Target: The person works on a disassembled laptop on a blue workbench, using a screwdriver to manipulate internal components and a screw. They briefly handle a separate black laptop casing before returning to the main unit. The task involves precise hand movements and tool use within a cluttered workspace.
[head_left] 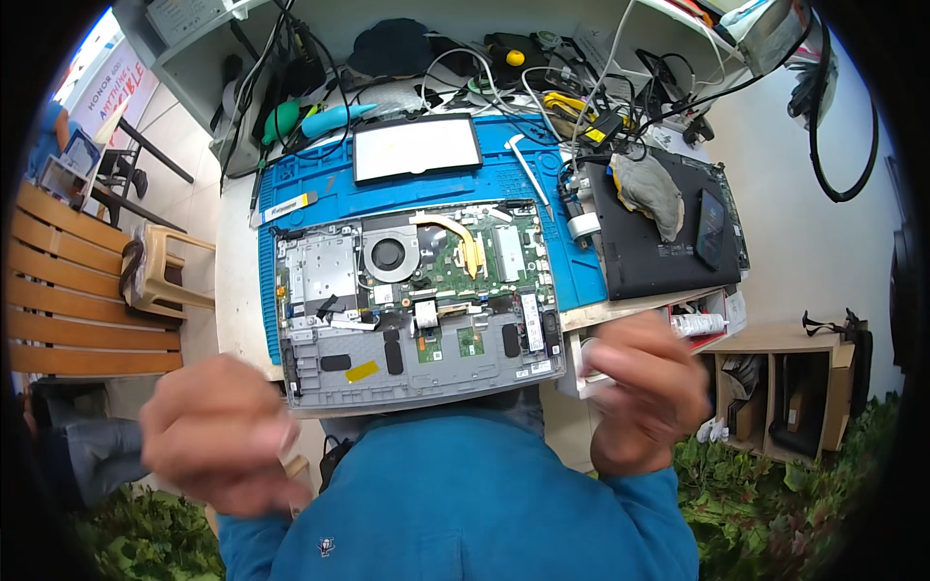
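An opened laptop base (426, 329) lies before me, its inside facing up. It shows a round fan (390, 255), a copper heat pipe (463, 244) and a green circuit board. My left hand (223, 436) is raised off the laptop's near left corner, fingers bent and smeared by motion. Off the near right corner, my right hand (647, 392) hangs in the air beside the table edge, its fingers curled and blurred too. Neither hand touches the laptop, and nothing can be made out in either one.
The laptop rests on a blue repair mat (339, 208). Behind it is a white-faced tray (417, 148). At right, a black laptop part (649, 257) carries a grey cloth (647, 197) and a phone (710, 229). Tangled cables fill the back; an open drawer (697, 320) holds a white tube.
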Demonstrator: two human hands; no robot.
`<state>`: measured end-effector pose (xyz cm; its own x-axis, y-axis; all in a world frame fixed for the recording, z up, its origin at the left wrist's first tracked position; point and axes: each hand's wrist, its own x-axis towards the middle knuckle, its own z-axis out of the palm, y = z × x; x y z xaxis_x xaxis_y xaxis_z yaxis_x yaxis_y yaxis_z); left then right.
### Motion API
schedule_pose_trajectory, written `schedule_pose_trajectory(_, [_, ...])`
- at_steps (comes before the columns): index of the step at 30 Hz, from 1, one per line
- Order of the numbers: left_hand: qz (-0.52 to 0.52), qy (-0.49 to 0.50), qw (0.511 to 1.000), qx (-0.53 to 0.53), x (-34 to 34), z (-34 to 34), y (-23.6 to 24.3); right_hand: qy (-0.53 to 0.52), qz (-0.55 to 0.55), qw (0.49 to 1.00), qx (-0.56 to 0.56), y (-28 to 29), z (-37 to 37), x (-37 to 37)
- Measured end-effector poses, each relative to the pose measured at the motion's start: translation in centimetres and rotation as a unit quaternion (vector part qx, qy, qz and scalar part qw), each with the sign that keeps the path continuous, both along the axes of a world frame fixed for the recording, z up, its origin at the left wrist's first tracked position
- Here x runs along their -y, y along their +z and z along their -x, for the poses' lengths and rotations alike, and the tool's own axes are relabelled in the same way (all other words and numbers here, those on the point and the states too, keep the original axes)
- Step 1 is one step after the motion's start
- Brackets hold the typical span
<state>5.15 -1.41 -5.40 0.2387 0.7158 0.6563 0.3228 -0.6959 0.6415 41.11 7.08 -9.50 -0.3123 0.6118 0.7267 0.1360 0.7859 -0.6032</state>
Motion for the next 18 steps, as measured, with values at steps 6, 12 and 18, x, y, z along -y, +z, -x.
schedule_pose_trajectory(6, [-0.153, -0.059, 0.979, 0.118, 0.8, -1.2, 5.5, 0.046, -0.152, 0.975, -0.157, 7.0, -0.9, 1.9])
schedule_pose_trajectory(12, [-0.134, -0.083, 0.985, 0.072, 2.5, 1.1, 6.4, 0.131, -0.094, 0.983, -0.092, 9.6, -1.4, 2.9])
schedule_pose_trajectory(18, [-0.13, -0.078, 0.986, 0.063, 3.9, 1.8, 6.7, 0.107, -0.154, 0.976, -0.108, 9.8, -3.2, 3.3])
